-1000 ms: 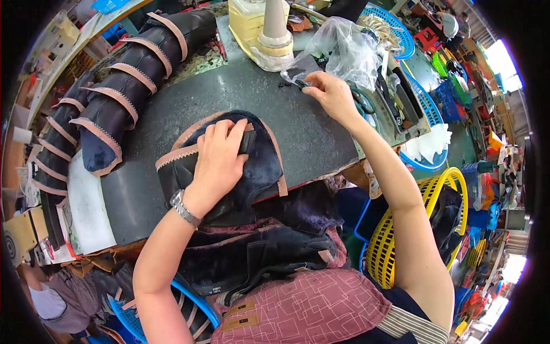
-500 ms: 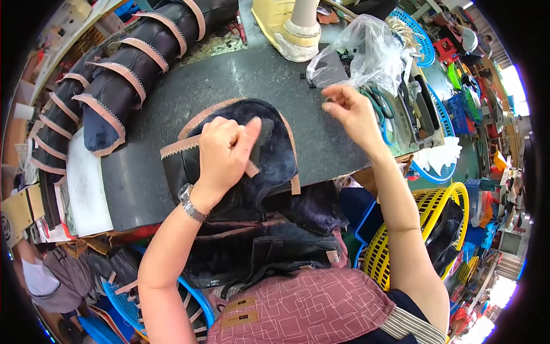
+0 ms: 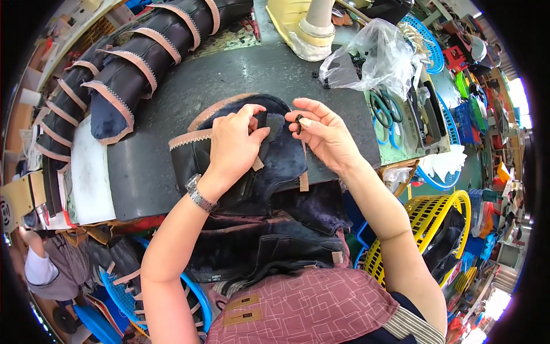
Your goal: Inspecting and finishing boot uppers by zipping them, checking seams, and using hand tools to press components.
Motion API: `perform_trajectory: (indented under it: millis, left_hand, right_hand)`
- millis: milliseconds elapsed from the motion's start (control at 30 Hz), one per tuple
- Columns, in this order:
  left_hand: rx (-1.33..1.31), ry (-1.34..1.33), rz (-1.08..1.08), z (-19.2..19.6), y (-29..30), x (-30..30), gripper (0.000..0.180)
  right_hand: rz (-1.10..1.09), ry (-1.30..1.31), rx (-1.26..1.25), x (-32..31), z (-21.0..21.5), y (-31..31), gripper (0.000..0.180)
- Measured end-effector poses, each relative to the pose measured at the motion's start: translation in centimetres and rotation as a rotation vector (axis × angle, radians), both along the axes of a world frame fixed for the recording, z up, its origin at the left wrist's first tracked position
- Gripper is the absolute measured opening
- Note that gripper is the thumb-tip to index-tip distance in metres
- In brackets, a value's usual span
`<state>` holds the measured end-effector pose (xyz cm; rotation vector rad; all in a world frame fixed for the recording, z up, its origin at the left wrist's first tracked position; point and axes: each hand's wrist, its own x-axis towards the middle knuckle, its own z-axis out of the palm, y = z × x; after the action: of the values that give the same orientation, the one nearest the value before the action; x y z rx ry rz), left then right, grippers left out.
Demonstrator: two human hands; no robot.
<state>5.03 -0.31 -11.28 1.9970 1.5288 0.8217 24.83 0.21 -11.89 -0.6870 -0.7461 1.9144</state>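
Note:
A dark boot upper (image 3: 289, 155) with fuzzy navy lining and beige zigzag-cut edging lies at the table's front edge, part of it hanging over my lap. My left hand (image 3: 236, 143) is closed over it, pinching a black strap end (image 3: 262, 120) between thumb and fingers. Just to its right, my right hand (image 3: 325, 135) holds a small black piece (image 3: 298, 123) between thumb and fingertips; its exact kind is too small to make out. The piece and the strap end are close together but apart.
Stacked dark uppers (image 3: 129, 69) with beige edging fill the back left. A clear plastic bag (image 3: 375, 54), scissors (image 3: 385, 109) and a tool tray (image 3: 427, 109) stand at the right. A yellow basket (image 3: 421, 215) is below the table's right end, a blue basket (image 3: 197, 298) lower left.
My right hand has come left and nearer from beside the scissors, and a small black piece now shows in its fingers. The left hand has turned, and its strap end shows upright.

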Motion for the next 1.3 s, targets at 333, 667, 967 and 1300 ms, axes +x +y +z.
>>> perform_trajectory:
  millis: [333, 667, 967, 1300]
  left_hand:
    - [-0.133, -0.322, 0.068, -0.1, 0.0, -0.3, 0.015]
    - [-0.064, -0.377, 0.086, -0.1, 0.0, -0.1, 0.012]
    - [-0.097, -0.382, 0.076, -0.3, 0.0, -0.3, 0.014]
    - [-0.161, -0.458, -0.027, -0.3, 0.4, -0.4, 0.014]
  right_hand:
    - [-0.074, -0.702, 0.513, -2.9, 1.5, 1.5, 0.062]
    - [0.054, -0.916, 0.532, -3.4, 1.5, 0.8, 0.069]
    - [-0.032, -0.830, 0.575, -3.8, 2.1, 1.8, 0.071]
    - [-0.128, -1.263, 0.995, -3.1, 1.3, 0.1, 0.045]
